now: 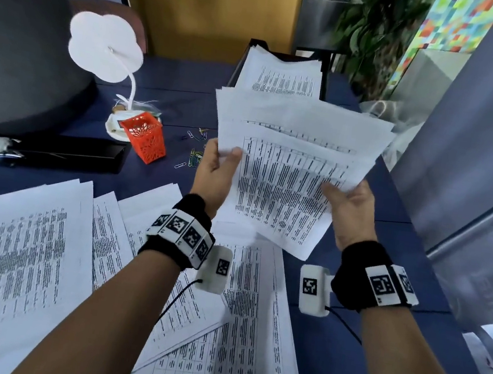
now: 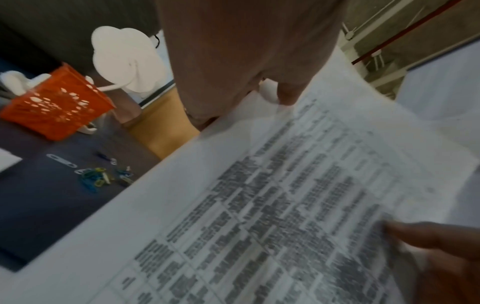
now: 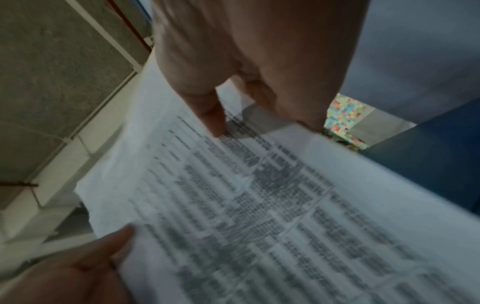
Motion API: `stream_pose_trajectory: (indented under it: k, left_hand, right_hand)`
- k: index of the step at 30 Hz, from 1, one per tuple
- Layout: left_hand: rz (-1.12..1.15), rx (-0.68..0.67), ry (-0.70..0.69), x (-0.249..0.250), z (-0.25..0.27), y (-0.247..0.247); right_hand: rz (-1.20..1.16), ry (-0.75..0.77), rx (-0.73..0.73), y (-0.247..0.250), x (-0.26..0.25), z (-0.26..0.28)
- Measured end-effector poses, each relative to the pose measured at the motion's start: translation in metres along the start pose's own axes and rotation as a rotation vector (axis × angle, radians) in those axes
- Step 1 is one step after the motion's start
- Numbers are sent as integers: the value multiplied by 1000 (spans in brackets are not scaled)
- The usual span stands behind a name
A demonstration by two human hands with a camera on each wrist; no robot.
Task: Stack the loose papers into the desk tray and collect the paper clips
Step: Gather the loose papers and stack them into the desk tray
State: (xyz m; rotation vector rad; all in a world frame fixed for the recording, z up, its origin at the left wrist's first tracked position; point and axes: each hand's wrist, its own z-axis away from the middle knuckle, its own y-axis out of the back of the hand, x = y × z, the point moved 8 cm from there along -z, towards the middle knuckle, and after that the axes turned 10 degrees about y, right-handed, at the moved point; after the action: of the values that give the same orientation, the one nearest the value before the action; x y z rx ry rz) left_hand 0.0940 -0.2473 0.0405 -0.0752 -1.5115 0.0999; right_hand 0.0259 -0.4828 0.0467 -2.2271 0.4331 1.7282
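Both hands hold a sheaf of printed papers (image 1: 291, 174) up above the blue desk. My left hand (image 1: 220, 164) pinches its left edge, thumb on top; my right hand (image 1: 347, 201) grips the right edge. The same sheaf (image 2: 285, 205) fills the left wrist view and the sheaf (image 3: 259, 205) also fills the right wrist view. Behind it the black desk tray (image 1: 240, 62) holds several sheets. More loose papers (image 1: 22, 266) cover the near desk. Coloured paper clips (image 1: 196, 154) lie scattered left of my left hand, the clips (image 2: 103, 176) showing below the sheaf.
An orange lattice pot (image 1: 146, 138) stands left of the clips, in front of a white flower-shaped lamp (image 1: 106, 46). A black flat box (image 1: 69, 151) and a large dark cylinder (image 1: 21, 44) occupy the far left. A clear plastic bag (image 1: 388, 111) lies right of the tray.
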Motion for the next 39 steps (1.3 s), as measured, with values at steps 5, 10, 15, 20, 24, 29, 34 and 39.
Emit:
stream_pose_trajectory:
  k: [5, 10, 15, 20, 24, 29, 34, 39]
  left_hand:
    - [-99, 84, -104, 24, 8, -14]
    - [-71, 127, -104, 11, 7, -4]
    - [-16, 44, 104, -45, 2, 5]
    - [-31, -13, 179, -66, 10, -2]
    - [-11, 32, 118, -48, 7, 0]
    - [-72, 30, 0, -13, 2, -6]
    - [-103, 56, -61, 6, 0, -10]
    - [-114, 66, 8, -15, -4, -3]
  right_hand:
    - [-23, 114, 60, -8, -23, -5]
    - [-41, 45, 74, -2, -10, -2]
    - [4, -104, 118, 12, 35, 15]
    - [49, -124, 77, 1, 49, 26]
    - [17, -116, 78, -3, 35, 19]
    - [54, -77, 35, -7, 21, 11]
    - [49, -70, 20, -14, 15, 6]
    - [44, -70, -7, -16, 18, 9]
